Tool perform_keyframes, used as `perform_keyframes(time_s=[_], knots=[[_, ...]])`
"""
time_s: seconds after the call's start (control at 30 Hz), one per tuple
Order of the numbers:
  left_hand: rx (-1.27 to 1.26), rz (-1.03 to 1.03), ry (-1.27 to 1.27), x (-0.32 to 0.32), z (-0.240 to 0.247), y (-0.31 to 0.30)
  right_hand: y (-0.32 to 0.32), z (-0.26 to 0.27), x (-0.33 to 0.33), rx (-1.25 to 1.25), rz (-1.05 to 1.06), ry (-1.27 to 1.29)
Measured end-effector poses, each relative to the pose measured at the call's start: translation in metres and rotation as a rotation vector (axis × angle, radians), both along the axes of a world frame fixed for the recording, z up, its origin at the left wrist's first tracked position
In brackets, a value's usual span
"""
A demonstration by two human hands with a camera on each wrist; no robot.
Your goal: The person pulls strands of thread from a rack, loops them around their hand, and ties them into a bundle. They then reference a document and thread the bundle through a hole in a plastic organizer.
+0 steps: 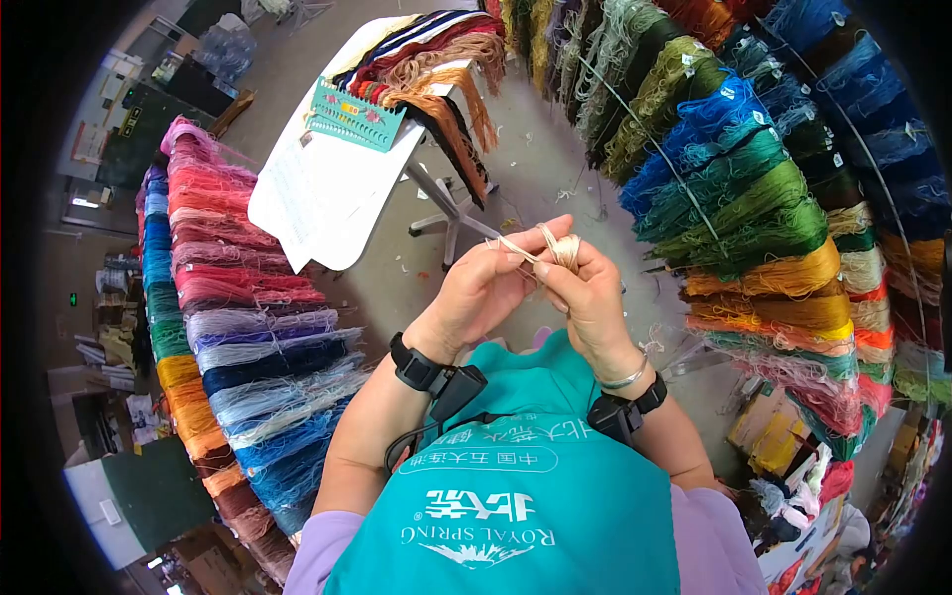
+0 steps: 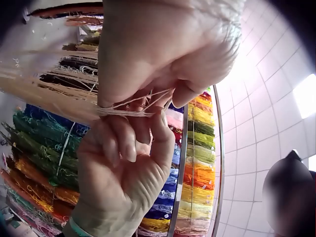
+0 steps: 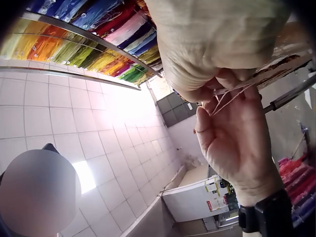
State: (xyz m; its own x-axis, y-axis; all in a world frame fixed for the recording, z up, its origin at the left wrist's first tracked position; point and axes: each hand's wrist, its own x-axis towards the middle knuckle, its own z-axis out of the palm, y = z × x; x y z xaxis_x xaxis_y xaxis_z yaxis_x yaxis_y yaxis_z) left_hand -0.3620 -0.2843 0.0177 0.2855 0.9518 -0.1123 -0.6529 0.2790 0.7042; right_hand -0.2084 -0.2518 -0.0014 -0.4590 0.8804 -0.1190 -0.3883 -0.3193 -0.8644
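Both hands meet in front of the apron, working a cream thread [image 1: 563, 252]. Several of its strands are looped about the right hand's fingers, and a thin bundle stretches across to the left hand. My left hand [image 1: 484, 296] holds the strands near its thumb and fingertips; in the right wrist view the thread [image 3: 228, 102] runs up from its thumb. My right hand [image 1: 592, 296] pinches the thread between thumb and curled fingers. In the left wrist view the strands [image 2: 129, 112] cross between the two hands, and part of the thread is hidden behind the fingers.
Racks of colored thread hanks stand at left [image 1: 263, 297] and right [image 1: 754, 198]. Ahead is a white table [image 1: 342, 223] on a wheeled base, bearing a teal color card [image 1: 354, 117], papers and hanks draped over its edge. Cartons [image 1: 769, 431] sit low at right.
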Motion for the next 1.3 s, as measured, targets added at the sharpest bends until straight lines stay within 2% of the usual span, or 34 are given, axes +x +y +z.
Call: perform_keyframes(time_s=[0.4, 0.8, 1.0, 1.2, 1.3], knots=[[0.03, 0.004, 0.0, -0.003, -0.008, 0.002, 0.005, 0.0, 0.0, -0.169, 0.051, 0.183], [0.015, 0.065, 0.015, -0.001, -0.009, 0.002, 0.003, -0.001, -0.003, -0.109, -0.003, 0.143], [0.073, 0.001, 0.037, -0.007, -0.014, 0.001, 0.001, -0.008, -0.004, -0.053, 0.014, 0.072], [0.105, 0.002, 0.068, -0.009, -0.011, -0.001, 0.0, 0.01, -0.006, -0.128, 0.022, 0.024], [0.096, 0.021, 0.107, -0.012, -0.018, -0.002, 0.002, -0.002, -0.007, -0.004, 0.063, -0.02]])
